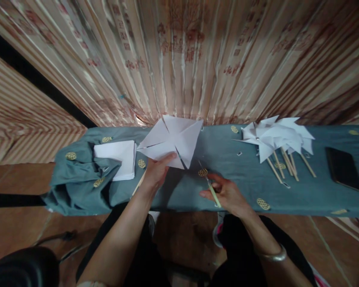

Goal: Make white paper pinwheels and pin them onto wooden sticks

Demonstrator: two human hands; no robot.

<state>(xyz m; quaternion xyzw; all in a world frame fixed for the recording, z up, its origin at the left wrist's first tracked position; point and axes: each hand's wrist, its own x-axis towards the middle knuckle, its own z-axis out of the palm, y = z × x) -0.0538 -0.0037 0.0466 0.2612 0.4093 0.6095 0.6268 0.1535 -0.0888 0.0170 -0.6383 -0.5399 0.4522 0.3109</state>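
My left hand (159,171) holds up a square sheet of white paper (175,137) by its near edge, thumb on top. Slits run from the sheet's corners toward its uncut middle. Held in the fingers of my right hand (227,194) is an awl (214,193) with a pale green handle and a thin metal point aimed away from me. Its tip is apart from the paper, to the right. Left of my left hand lies a stack of white paper (127,161), partly covered by a fold of cloth. Part of a wooden stick (139,182) shows beside my left wrist.
Several finished paper pinwheels (275,137) on wooden sticks lie overlapping at the right. Beyond them rests a black phone (344,168). A green patterned cloth (179,199) covers the narrow table, and a striped curtain (182,59) hangs right behind it.
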